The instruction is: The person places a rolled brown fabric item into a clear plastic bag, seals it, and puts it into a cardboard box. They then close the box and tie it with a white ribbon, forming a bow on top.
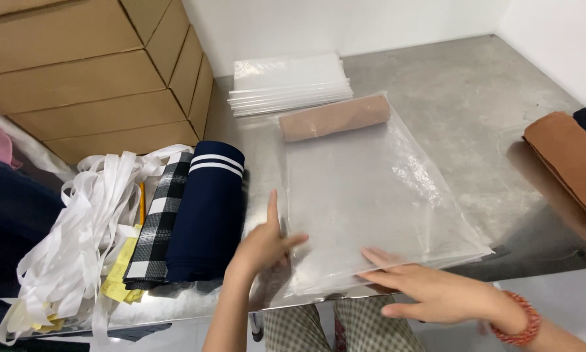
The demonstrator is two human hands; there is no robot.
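bag mouth at the near edge, roll at the far end

grey metal counter (462,98) against a white wall, cardboard boxes (91,72) stacked at 10 o'clock. clear plastic bag (371,195) lies flat mid-counter, a rolled tan cloth (335,117) resting at its far end; whether the roll is inside or on top, cannot tell for sure.

left hand (263,244) sits at the bag's near-left corner, fingers spread, thumb up, grip loose, touching film and pinching nothing visible. right hand (429,290) lies flat on the near edge at 5 o'clock, fingers extended, palm pressing the film, holding nothing closed.

judgement on doing it well: keep the right palm pinning the near edge so the slippery film does not skate, and work the left fingertips at the corner without dragging the bag sideways toward the folded navy cloth (208,208) and checked cloth (156,221) at 9 o'clock.

orientation: bag's long axis runs roughly 6 to 12 o'clock, tilted slightly toward 11. the roll's long axis lies crosswise, about 9 to 3, right end a touch farther.

stack of spare clear bags (289,85) at 12 o'clock; white ribbon tangle (78,228) far left; brown cloth (566,156) at 3 o'clock.
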